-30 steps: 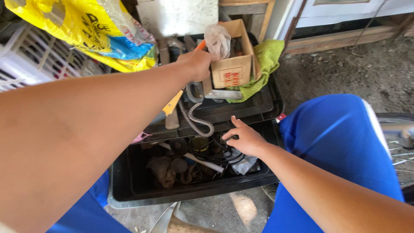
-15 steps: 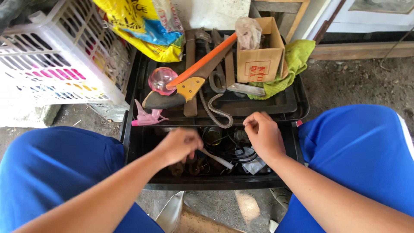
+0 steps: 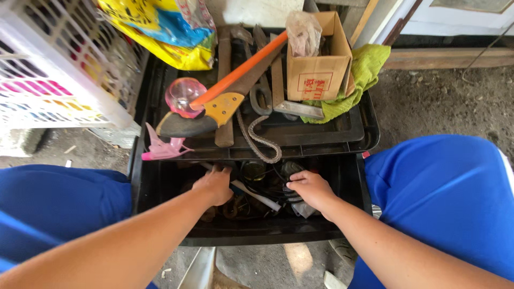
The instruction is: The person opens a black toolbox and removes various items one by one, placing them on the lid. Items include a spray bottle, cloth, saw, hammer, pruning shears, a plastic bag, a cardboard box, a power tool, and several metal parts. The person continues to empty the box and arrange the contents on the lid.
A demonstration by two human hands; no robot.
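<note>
- Hands first: my left hand (image 3: 214, 184) is down in the open lower compartment of the black plastic toolbox (image 3: 257, 235), fingers curled over the clutter, touching the near end of a slim white rod (image 3: 257, 196); I cannot tell whether it has actually closed on anything
- My right hand (image 3: 310, 188) rests just beside it on a dark tangle of cable and small metal parts (image 3: 276, 174), fingers bent and half closed; whether it grips something is hidden under the knuckles
- The white rod lies in the bin between my two hands; its long axis runs on a slant from the upper left, by my left fingers, down toward the lower right, near my right hand
- I judge it stiff, light and fairly smooth, so probably slippery among oily bits; the bare middle stretch looks like the best place to pinch it, since both ends are buried
- The rusty brown pieces (image 3: 235, 208) under my left wrist look heavy, hard and rough; a full-fingered hold would suit them
- Above the bin sits the black lift-out tray (image 3: 321, 136) carrying a saw with an orange bar and yellow grip (image 3: 225, 101), a cardboard box (image 3: 316, 75), a green cloth (image 3: 367, 75), a pink round glassy ball (image 3: 182, 95) and a grey braided cord (image 3: 259, 139)
- A white plastic basket (image 3: 48, 69) stands to the left
</note>
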